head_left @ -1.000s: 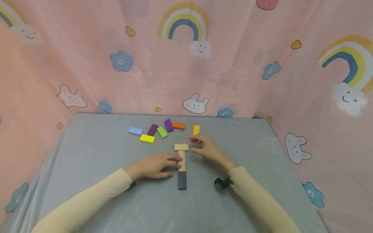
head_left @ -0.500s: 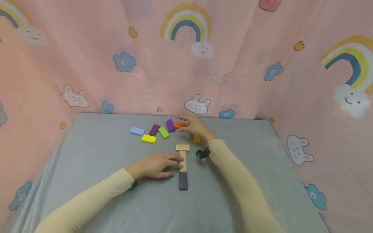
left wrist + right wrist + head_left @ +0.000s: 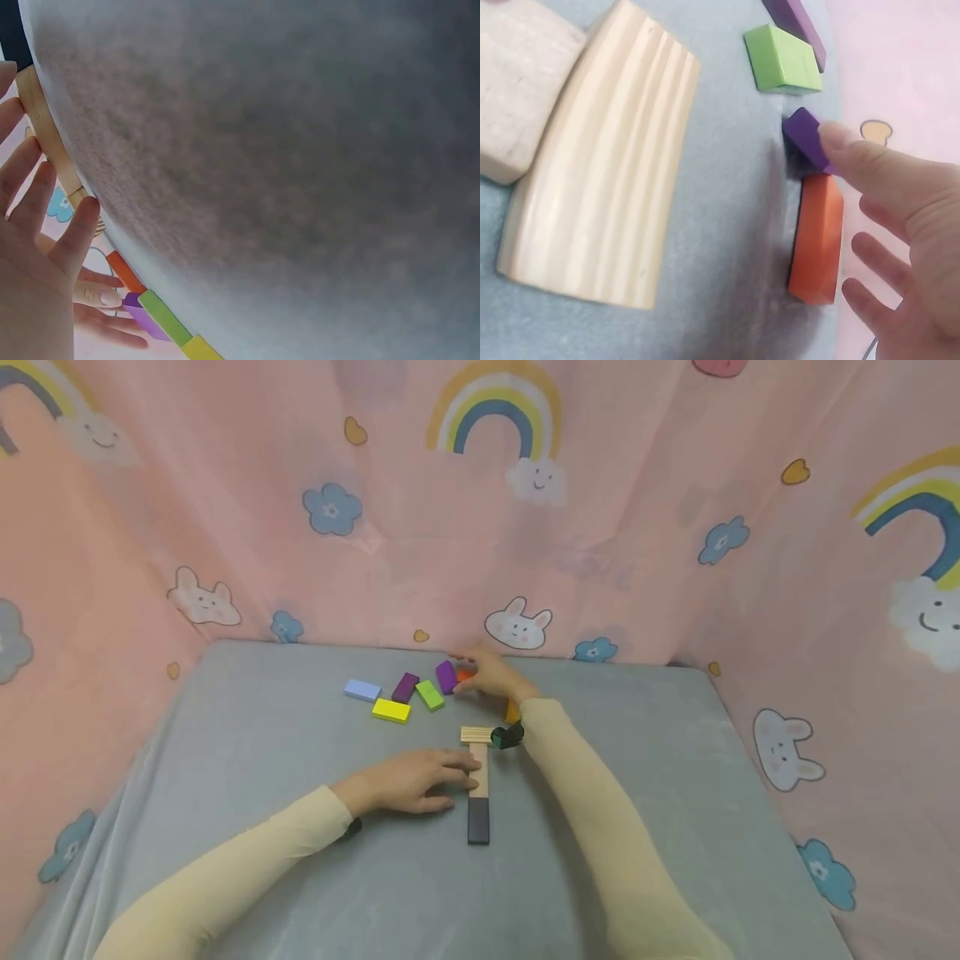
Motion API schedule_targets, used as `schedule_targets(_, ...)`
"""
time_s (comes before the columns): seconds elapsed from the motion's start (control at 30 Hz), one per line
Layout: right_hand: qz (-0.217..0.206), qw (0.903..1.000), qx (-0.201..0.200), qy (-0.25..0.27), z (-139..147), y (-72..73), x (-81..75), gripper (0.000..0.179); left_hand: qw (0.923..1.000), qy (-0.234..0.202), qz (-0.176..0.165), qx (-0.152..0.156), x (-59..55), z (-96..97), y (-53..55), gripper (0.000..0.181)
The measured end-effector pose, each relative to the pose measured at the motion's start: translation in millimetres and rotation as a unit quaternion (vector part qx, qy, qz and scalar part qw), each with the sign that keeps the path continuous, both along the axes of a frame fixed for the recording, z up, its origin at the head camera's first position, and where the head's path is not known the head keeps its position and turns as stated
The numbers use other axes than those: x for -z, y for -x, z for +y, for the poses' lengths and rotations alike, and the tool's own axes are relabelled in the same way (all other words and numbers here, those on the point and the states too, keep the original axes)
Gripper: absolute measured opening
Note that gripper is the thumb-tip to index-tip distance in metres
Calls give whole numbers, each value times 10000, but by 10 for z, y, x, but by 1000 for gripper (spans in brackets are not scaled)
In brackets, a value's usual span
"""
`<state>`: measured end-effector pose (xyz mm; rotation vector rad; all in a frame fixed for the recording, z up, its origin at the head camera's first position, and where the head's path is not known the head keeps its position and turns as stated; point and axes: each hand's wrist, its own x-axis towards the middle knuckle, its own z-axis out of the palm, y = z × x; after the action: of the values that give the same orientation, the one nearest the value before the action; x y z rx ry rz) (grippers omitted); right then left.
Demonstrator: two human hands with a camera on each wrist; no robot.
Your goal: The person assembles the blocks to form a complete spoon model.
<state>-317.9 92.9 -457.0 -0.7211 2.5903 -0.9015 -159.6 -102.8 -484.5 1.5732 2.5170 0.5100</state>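
Right hand [image 3: 493,673], beside the ribbed wooden block [image 3: 604,161] 1 second ago, now arches over the far blocks on a grey-draped table [image 3: 360,885], thumb and fingers apart, nearest the purple block [image 3: 446,677] and orange block [image 3: 815,240]. Left hand [image 3: 412,778] keeps its earlier pose, fingers apart and clamped on nothing, 2 fingertips at the plain wooden block [image 3: 483,774], between the ribbed piece and the charcoal block [image 3: 478,821]. The right wrist view bares the orange block, just beside the purple, which the head view mostly covers; there the thumb overlaps the purple block's end, contact impossible to tell. The right arm partly hides the amber block [image 3: 512,711]; the left wrist view crops the charcoal one
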Motion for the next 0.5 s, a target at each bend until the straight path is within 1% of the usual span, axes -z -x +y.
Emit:
schedule_targets(0.2, -57, 9997, 0, -238, -67, 41, -34, 72, 9999, 146, -75, -50, -10, 2, 29, 36)
schedule_targets(0.37, 104, 9986, -48, -514, -131, 41, -46, 64, 9999, 117, -39, -25, -3, 1, 27, 36)
schedule_targets(0.5, 186, 9981, -81, -587, -167, 30, -61, 60, 9999, 118, -77, -49, -2, -2, 20, 36)
